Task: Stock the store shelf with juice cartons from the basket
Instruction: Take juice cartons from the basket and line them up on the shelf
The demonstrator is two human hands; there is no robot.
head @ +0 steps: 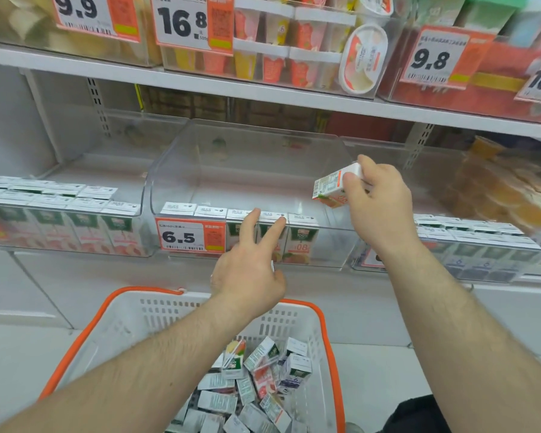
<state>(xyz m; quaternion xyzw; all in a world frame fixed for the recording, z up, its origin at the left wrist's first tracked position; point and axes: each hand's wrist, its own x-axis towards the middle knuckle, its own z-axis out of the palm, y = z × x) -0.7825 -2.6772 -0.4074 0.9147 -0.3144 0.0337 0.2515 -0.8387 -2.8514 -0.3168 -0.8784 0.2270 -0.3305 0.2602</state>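
Fingers of our right hand (377,198) grip a small white-and-orange juice carton (334,185), tilted above the clear plastic shelf bin (247,157). Our left hand (247,270) is empty, two fingers (250,226) spread, touching the cartons in the bin's front row (300,235), above the white orange-rimmed basket (169,310).
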